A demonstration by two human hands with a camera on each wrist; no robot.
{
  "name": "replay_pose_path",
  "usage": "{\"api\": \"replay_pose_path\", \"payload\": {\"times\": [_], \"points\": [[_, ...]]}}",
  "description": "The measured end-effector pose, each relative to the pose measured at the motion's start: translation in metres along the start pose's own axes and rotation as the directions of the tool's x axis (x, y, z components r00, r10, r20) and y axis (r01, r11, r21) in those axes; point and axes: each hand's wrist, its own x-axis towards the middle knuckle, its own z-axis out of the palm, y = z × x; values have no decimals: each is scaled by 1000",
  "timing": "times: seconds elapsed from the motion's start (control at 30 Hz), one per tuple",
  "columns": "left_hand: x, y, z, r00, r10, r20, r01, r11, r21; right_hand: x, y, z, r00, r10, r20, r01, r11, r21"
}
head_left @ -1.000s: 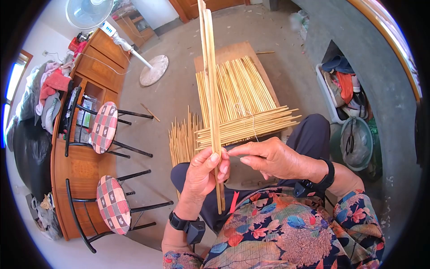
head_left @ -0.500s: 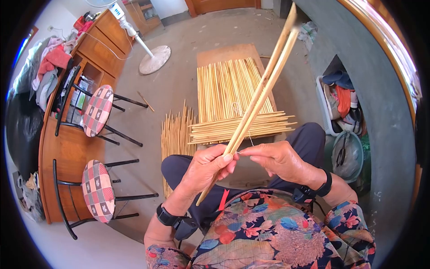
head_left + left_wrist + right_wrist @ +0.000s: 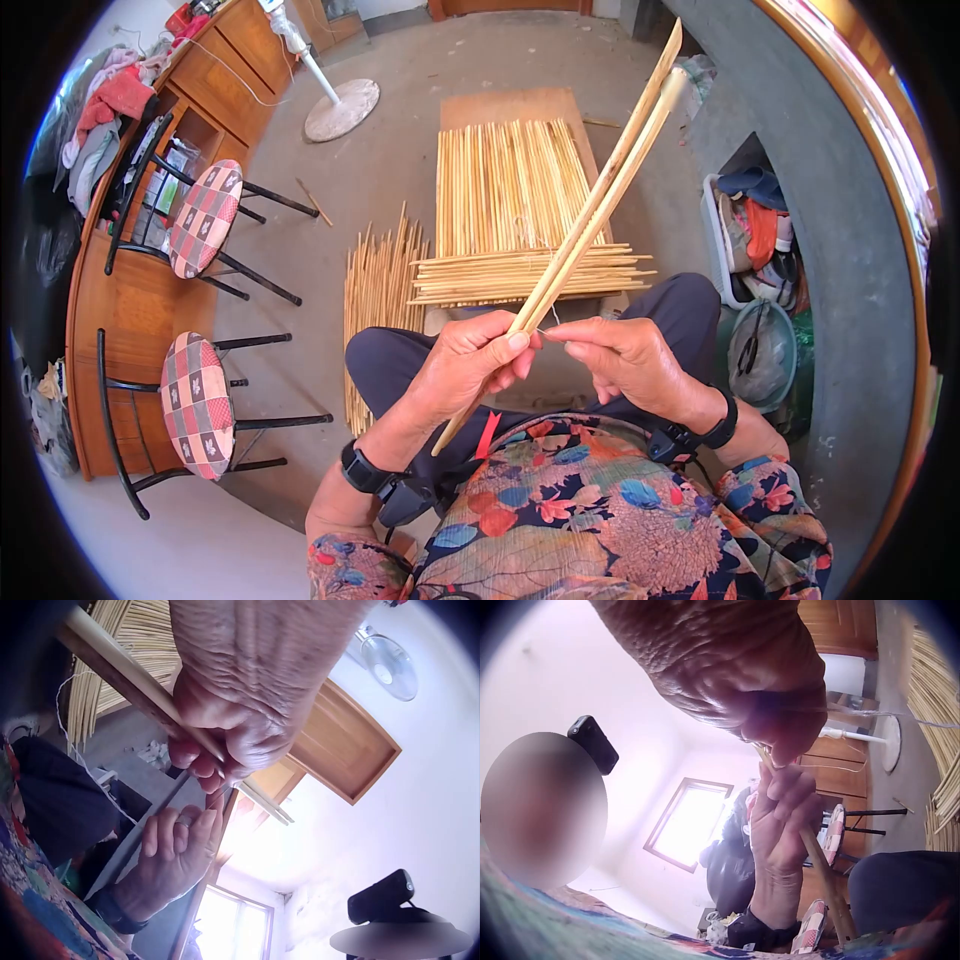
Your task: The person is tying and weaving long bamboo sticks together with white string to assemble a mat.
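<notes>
The left hand grips two sticks slanting toward one o'clock; the right hand, at three o'clock, pinches string

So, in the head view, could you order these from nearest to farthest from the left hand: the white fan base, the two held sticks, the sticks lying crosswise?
1. Two held sticks: gripped in the left hand.
2. Crosswise sticks: just beyond that hand.
3. White fan base: far off, toward the left.
</notes>
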Motion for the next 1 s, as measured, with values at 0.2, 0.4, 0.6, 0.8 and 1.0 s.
{"api": "replay_pose_path", "payload": {"times": [0.2, 0.4, 0.6, 0.8, 1.0], "points": [[4, -4, 2, 1000, 2, -6, -3, 995, -102, 4, 3, -1, 969, -238, -64, 208, 929, -306], [3, -4, 2, 1000, 5, -12, -5, 1000, -12, -3, -4, -1, 988, -147, -47, 123, 933, -338], [3, -9, 2, 1000, -30, 1, 30, 1000, -7, -3, 6, -3, 984, -171, -48, 144, 927, -347], [4, -10, 4, 1000, -14, 3, 14, 1000, 16, -3, 13, -2, 949, -310, -56, 266, 884, -384], [4, -9, 3, 1000, 16, 4, -16, 997, 74, -1, 13, -1, 950, -307, -59, 263, 886, -381]]}}
